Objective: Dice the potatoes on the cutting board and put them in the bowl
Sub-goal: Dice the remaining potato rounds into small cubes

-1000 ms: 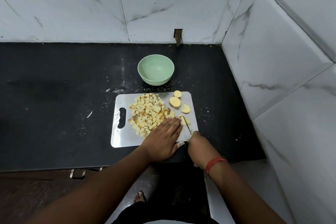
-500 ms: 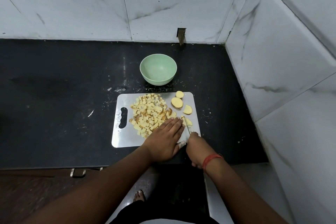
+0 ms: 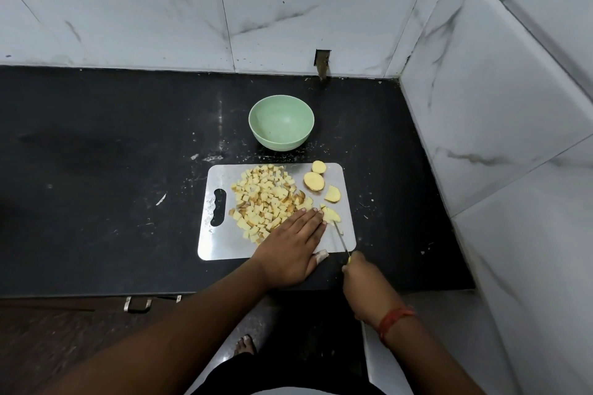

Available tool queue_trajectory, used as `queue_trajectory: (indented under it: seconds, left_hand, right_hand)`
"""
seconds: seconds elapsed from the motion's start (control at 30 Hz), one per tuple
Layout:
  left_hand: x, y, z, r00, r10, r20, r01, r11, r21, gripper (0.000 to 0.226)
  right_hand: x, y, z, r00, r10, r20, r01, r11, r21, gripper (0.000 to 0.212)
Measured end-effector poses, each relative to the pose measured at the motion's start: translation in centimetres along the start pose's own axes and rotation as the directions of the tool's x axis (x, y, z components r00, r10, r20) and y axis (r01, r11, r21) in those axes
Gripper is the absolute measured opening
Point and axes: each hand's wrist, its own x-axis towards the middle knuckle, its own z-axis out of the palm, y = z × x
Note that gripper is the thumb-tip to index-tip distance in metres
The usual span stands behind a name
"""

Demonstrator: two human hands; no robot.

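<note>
- Nearest us, our right hand curls round the yellow handle of a small knife, a red thread band on the wrist; the thin blade reaches forward onto the board's near right part.
- Our left hand lies flat, fingers straight and together, palm down across the board's near edge, its fingertips touching the diced pile and a potato piece.
- The cutting board is a pale, smooth rectangle with rounded corners and a slotted handle hole at its left end, set on a black stone counter flecked with white scraps.
- A heap of small yellow potato cubes, some with brown skin, covers the board's middle.
- At the board's right side lie uncut pieces: a wedge just beyond the blade tip, a half slice, and two round slices toward the far corner.
- Just beyond the board stands a round, matte mint-green bowl, holding nothing.
- Farthest, glossy white marble-veined wall tiles meet at a corner.
</note>
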Motion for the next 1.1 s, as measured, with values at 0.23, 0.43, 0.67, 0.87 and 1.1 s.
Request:
queue_trajectory:
  seconds: [0.23, 0.43, 0.67, 0.87, 1.1]
  left_hand:
    - [0.0, 0.0, 0.0, 1.000, -0.006, 0.028, 0.007, 0.999, -0.045, 0.067]
    - [0.1, 0.0, 0.0, 1.000, -0.006, 0.026, 0.007, 0.999, -0.047, 0.069]
    - [0.2, -0.1, 0.1, 0.999, -0.010, 0.035, 0.013, 0.997, -0.071, 0.070]
    - [0.2, -0.1, 0.2, 0.999, -0.019, 0.044, 0.022, 0.997, -0.073, 0.069]
    - [0.3, -0.1, 0.1, 0.997, -0.025, 0.067, 0.029, 0.998, -0.054, 0.071]
  right_hand:
    - [1.6, -1.8, -0.5, 1.000, -0.022, -0.020, 0.022, 0.999, -0.023, 0.020]
    - [2.3, -2.3, -0.6, 1.000, 0.007, 0.005, -0.007, 0.995, -0.103, 0.026]
    - [2.8, -2.9, -0.7, 0.995, 0.059, 0.079, -0.048, 0.990, -0.135, 0.040]
    - [2.8, -2.7, -0.8, 0.995, 0.037, 0.094, -0.021, 0.986, -0.166, 0.036]
    - [1.4, -0.4, -0.1, 0.993, -0.020, 0.120, 0.024, 0.999, -0.032, 0.027]
